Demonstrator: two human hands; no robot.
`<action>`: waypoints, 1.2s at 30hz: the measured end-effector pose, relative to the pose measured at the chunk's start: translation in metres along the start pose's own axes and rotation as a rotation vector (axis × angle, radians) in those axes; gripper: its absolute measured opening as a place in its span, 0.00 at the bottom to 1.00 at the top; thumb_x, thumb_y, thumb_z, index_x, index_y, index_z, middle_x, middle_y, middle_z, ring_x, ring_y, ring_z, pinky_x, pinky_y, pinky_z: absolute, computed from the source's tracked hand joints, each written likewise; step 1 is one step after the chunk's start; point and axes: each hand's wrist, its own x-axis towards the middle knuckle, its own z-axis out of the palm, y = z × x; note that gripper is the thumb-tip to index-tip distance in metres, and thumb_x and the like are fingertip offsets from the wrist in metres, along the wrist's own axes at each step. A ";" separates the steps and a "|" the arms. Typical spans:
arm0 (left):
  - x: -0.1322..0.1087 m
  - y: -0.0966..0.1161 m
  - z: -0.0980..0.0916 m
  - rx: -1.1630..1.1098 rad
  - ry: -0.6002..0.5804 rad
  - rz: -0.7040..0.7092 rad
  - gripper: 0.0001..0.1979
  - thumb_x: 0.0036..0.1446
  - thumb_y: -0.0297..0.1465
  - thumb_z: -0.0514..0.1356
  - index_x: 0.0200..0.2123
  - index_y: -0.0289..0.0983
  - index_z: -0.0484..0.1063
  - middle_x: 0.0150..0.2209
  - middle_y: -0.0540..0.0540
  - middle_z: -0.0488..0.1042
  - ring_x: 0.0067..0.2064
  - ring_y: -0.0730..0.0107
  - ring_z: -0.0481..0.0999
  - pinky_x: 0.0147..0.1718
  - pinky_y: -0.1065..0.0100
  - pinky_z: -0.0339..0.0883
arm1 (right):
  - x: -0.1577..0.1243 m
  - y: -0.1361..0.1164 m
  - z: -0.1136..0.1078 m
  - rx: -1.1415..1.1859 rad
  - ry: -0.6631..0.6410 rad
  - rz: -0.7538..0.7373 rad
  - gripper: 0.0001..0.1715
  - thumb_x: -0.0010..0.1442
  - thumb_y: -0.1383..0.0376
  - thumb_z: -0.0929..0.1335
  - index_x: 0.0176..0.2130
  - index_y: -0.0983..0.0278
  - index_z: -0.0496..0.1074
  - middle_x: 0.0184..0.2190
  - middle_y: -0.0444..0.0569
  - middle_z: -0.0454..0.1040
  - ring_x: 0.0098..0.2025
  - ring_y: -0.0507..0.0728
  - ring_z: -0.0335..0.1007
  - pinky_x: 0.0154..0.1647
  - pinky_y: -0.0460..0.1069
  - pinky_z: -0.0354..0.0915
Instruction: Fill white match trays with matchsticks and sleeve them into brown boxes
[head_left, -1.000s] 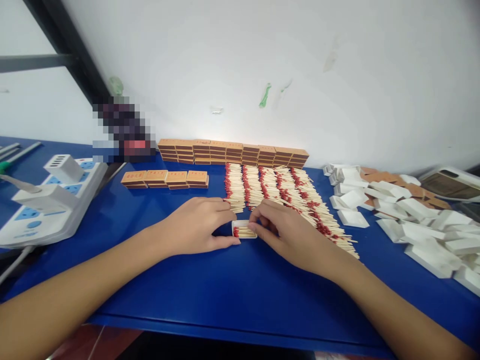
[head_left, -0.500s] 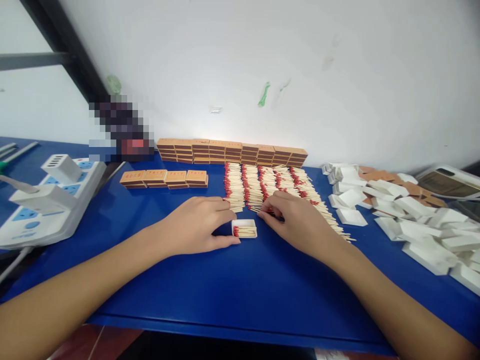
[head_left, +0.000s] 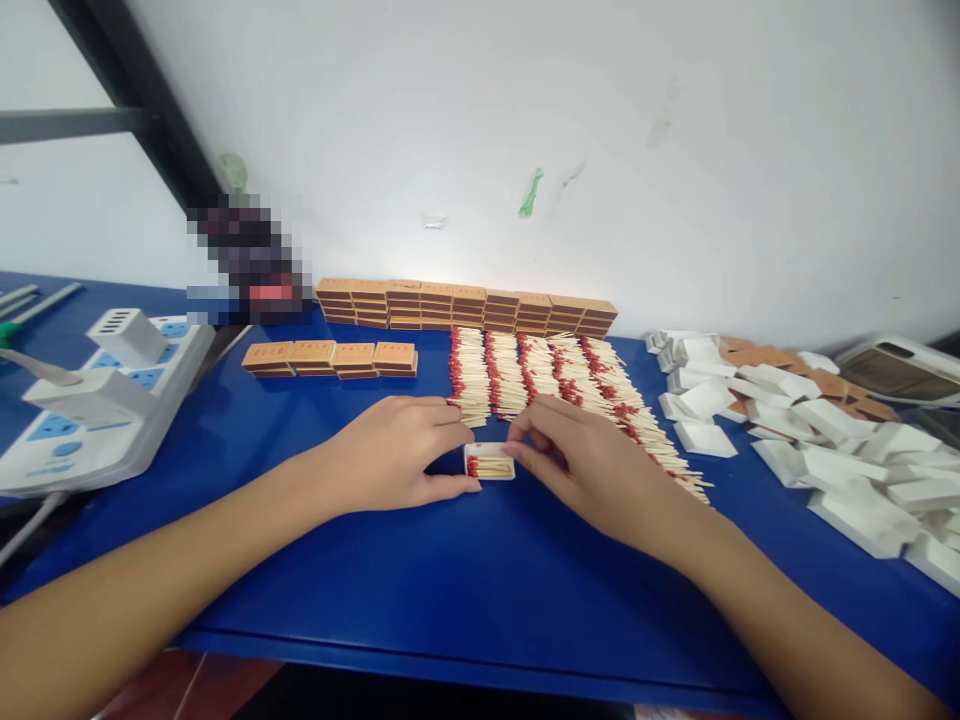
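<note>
Left fingers (head_left: 450, 487) clasping white tray (head_left: 489, 450), matches (head_left: 491, 468) inside, right fingers (head_left: 534, 464) together at its rim

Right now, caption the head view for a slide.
Left hand and right hand flank a white tray holding red-tipped matches.

The white wall (head_left: 390, 130) is brightly lit, detail looks soft, and one left-hand patch (head_left: 251, 255) is pixelated.

White tray (head_left: 491, 449) flat, open-topped; red-headed matches (head_left: 491, 467) inside, heads leftward.
</note>
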 end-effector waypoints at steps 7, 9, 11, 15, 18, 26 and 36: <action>0.001 0.000 -0.002 -0.007 -0.002 -0.003 0.19 0.69 0.46 0.63 0.45 0.34 0.80 0.36 0.46 0.79 0.37 0.64 0.78 0.37 0.64 0.67 | -0.001 0.001 0.004 -0.003 0.008 -0.051 0.05 0.71 0.67 0.68 0.41 0.61 0.76 0.36 0.47 0.74 0.35 0.55 0.71 0.35 0.50 0.62; 0.001 0.000 -0.002 -0.007 -0.005 -0.009 0.18 0.69 0.46 0.63 0.45 0.35 0.80 0.36 0.46 0.79 0.37 0.64 0.78 0.37 0.65 0.67 | -0.001 0.001 0.003 -0.005 -0.026 -0.046 0.05 0.71 0.66 0.68 0.41 0.61 0.76 0.36 0.47 0.74 0.35 0.55 0.71 0.35 0.50 0.63; 0.001 0.001 -0.002 -0.006 0.000 -0.010 0.18 0.68 0.45 0.63 0.44 0.35 0.80 0.36 0.46 0.79 0.38 0.64 0.79 0.37 0.65 0.68 | -0.002 0.000 0.004 0.001 -0.055 -0.040 0.05 0.71 0.66 0.69 0.42 0.60 0.77 0.37 0.47 0.75 0.36 0.55 0.72 0.36 0.50 0.64; 0.000 0.001 -0.001 -0.007 0.004 0.000 0.19 0.69 0.46 0.63 0.44 0.35 0.80 0.36 0.46 0.79 0.38 0.64 0.79 0.37 0.64 0.68 | -0.001 0.000 0.009 0.001 -0.065 -0.039 0.06 0.72 0.65 0.68 0.41 0.61 0.77 0.36 0.47 0.74 0.35 0.54 0.71 0.35 0.49 0.63; 0.000 0.000 0.000 -0.009 -0.001 0.010 0.19 0.69 0.46 0.62 0.44 0.35 0.80 0.36 0.46 0.79 0.38 0.63 0.79 0.38 0.63 0.68 | 0.001 0.000 0.012 -0.013 -0.018 -0.047 0.07 0.72 0.66 0.67 0.40 0.62 0.76 0.34 0.46 0.74 0.34 0.54 0.70 0.34 0.49 0.62; 0.000 0.000 0.000 -0.015 -0.002 0.009 0.19 0.69 0.46 0.63 0.43 0.35 0.80 0.36 0.46 0.79 0.39 0.63 0.79 0.38 0.63 0.67 | 0.000 0.000 0.013 0.001 0.006 -0.051 0.02 0.71 0.65 0.70 0.42 0.61 0.75 0.34 0.45 0.73 0.34 0.54 0.70 0.35 0.49 0.62; 0.000 0.001 0.000 -0.035 -0.009 0.010 0.18 0.69 0.46 0.62 0.42 0.35 0.80 0.35 0.48 0.77 0.37 0.65 0.78 0.37 0.64 0.66 | 0.001 -0.002 0.014 -0.012 -0.007 -0.026 0.03 0.70 0.65 0.71 0.44 0.62 0.74 0.32 0.43 0.71 0.31 0.53 0.68 0.32 0.48 0.60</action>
